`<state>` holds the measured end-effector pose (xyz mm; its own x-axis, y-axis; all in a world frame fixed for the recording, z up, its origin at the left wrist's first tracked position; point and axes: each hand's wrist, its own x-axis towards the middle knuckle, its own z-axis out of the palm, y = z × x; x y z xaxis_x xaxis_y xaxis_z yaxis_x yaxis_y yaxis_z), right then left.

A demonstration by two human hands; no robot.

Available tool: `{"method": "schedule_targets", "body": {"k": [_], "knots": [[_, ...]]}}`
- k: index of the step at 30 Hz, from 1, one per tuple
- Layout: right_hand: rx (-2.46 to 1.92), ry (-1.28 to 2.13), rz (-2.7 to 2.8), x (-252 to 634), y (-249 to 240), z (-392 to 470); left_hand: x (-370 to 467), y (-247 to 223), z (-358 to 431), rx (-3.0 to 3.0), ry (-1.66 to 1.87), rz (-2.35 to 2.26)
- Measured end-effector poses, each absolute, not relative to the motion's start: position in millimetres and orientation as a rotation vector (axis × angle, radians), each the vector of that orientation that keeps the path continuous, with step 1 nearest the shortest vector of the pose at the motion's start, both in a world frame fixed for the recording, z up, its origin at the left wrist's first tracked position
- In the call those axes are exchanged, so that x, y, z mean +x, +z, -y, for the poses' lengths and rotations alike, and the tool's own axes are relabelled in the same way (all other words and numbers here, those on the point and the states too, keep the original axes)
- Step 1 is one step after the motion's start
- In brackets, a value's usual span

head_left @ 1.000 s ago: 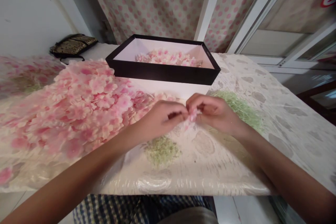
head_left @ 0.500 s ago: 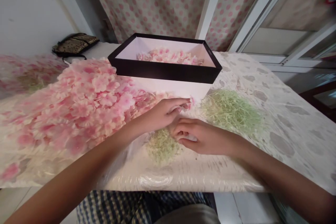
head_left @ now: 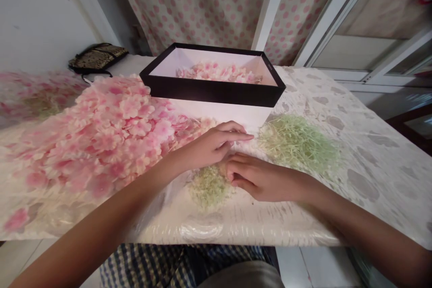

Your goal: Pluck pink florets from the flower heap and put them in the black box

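Pointing toward 3 o'clock above the bench (head_left: pixel 388 180), the left hand (head_left: pixel 216 145) has one finger straight and the others loosely bent; any grip cannot be told. Just nearer the front edge, the right hand (head_left: pixel 261 177) has curled fingers, their contents hidden. From both hands, the small clump (head_left: pixel 209 191) of green shreds lies at 7 o'clock, the blossoms (head_left: pixel 114 139) at 9, the box (head_left: pixel 212 92) at 12.

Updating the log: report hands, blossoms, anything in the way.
Left hand open, outstretched. Right hand curled, grip unclear, hiding edge of small green pile. Pink blossoms heaped left, more inside box.
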<state>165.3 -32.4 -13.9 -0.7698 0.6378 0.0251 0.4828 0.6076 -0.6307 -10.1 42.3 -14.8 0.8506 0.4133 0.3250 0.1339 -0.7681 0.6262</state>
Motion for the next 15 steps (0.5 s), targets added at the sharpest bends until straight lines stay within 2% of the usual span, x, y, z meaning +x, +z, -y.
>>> {"method": "schedule_targets", "body": {"k": [3, 6, 11, 15], "knots": [[-0.975, 0.867, 2.542, 166.4, -11.6, 31.8, -10.9, -9.3, -42.4, 2.411, 0.7, -0.457], [-1.047, 0.818, 2.464, 165.9, -13.5, 30.9, -15.6, -0.5, -41.8, 2.468, 0.747, -0.716], [-1.117, 0.799, 2.348, 164.2, -18.6, 28.6, -28.9, 6.7, -41.7, 2.535, 0.282, -0.991], [-1.049, 0.924, 2.289, 165.0, -18.3, 26.8, -32.9, 2.9, -41.6, 2.519, 0.235, -0.819]]}}
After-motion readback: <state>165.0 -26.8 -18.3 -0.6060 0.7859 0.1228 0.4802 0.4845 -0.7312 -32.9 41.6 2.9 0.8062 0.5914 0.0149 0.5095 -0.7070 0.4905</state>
